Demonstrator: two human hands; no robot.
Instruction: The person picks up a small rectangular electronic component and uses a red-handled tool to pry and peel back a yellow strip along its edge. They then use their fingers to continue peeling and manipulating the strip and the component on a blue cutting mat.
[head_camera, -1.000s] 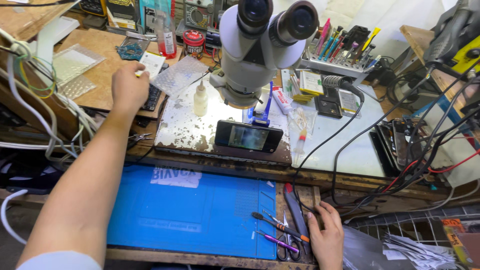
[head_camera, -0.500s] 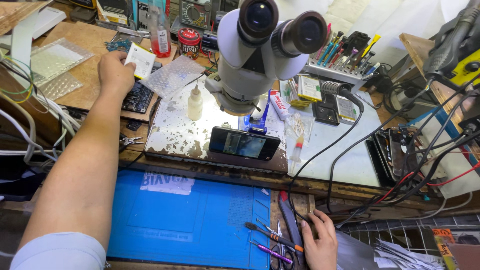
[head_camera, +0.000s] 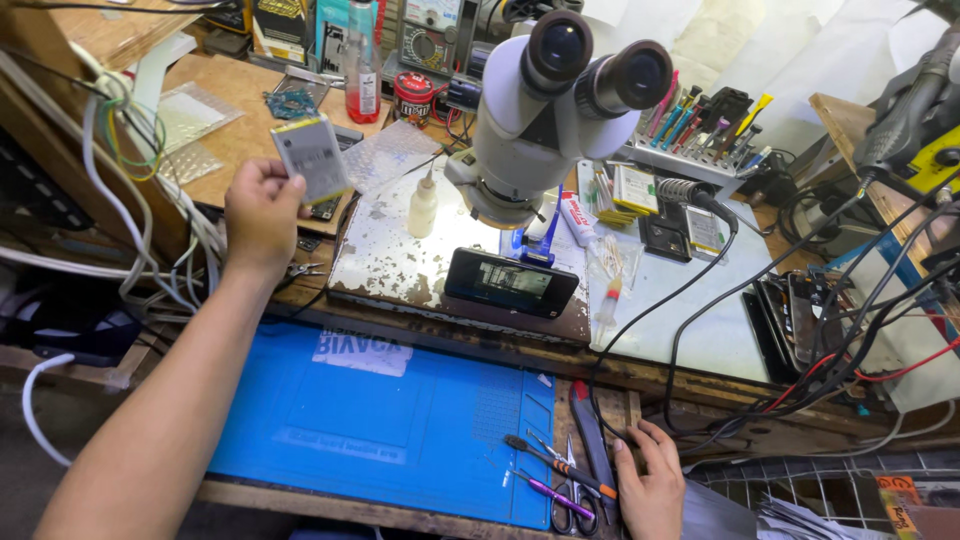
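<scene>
Aloft: flat grey battery pack in left hand

Gripped at its lower edge between thumb and fingers of left hand (head_camera: 262, 212), a flat rectangular grey battery pack (head_camera: 313, 158), raised above wooden bench (head_camera: 235, 130) near white stereo microscope (head_camera: 540, 110). Resting palm-down beside small hand tools (head_camera: 560, 480) at edge of blue silicone work mat (head_camera: 370, 430), right hand (head_camera: 652, 480), fingers loosely spread, holding nothing. Under microscope, dark smartphone (head_camera: 510, 282) lying flat on worn metal plate (head_camera: 385, 260).

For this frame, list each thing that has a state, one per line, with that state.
left hand: raised, shut on the flat grey battery
flat grey battery: held up off the bench, tilted
right hand: resting flat by the hand tools, holding nothing
phone: lying flat under the microscope
microscope: lamp on
blue mat: lying flat
</scene>
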